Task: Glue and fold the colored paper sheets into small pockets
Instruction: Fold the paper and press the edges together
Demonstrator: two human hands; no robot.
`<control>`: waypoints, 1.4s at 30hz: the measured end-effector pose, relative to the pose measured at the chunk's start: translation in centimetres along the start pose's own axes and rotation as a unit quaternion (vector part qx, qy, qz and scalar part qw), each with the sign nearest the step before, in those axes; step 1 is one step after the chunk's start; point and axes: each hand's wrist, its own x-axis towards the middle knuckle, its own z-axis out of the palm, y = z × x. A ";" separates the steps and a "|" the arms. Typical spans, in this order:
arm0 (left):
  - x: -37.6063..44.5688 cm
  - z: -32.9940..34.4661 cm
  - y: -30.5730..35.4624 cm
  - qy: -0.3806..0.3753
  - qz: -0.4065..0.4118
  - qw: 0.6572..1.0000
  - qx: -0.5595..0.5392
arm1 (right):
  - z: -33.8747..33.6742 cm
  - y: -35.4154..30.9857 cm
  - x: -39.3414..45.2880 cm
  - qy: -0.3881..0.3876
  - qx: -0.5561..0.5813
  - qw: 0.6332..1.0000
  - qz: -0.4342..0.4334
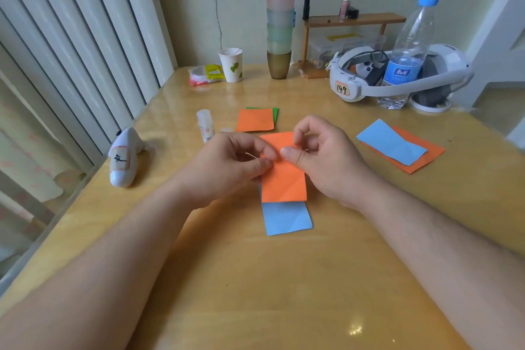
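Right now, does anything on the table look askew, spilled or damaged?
Nothing spilled or damaged. The glue stick stands uncapped while both hands, left and right, pinch the orange paper, which lies slightly crooked over the blue sheet.

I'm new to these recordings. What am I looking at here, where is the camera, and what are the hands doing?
There is no machine: a person works with bare hands. The single picture comes from a camera worn on the head, looking down at a glossy wooden table. The left hand and right hand both pinch the upper part of an orange paper sheet, which partly covers a light blue paper sheet. Nearby lie a white glue stick, a folded orange square on green paper, and a blue strip on an orange strip. Behind stand a clear water bottle and a white headset.
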 end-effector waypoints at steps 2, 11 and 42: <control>0.1 -0.2 0.0 0.021 -0.008 1.000 0.019 | -0.5 -0.5 0.2 -0.057 -0.050 0.997 0.006; -0.3 -0.1 0.2 -0.053 -0.041 0.997 0.027 | -2.3 -1.3 -0.1 -0.214 -0.086 0.969 0.086; -0.7 0.3 0.7 -0.127 -0.007 0.976 0.174 | -1.7 -1.7 -2.5 -0.196 -0.195 0.960 0.041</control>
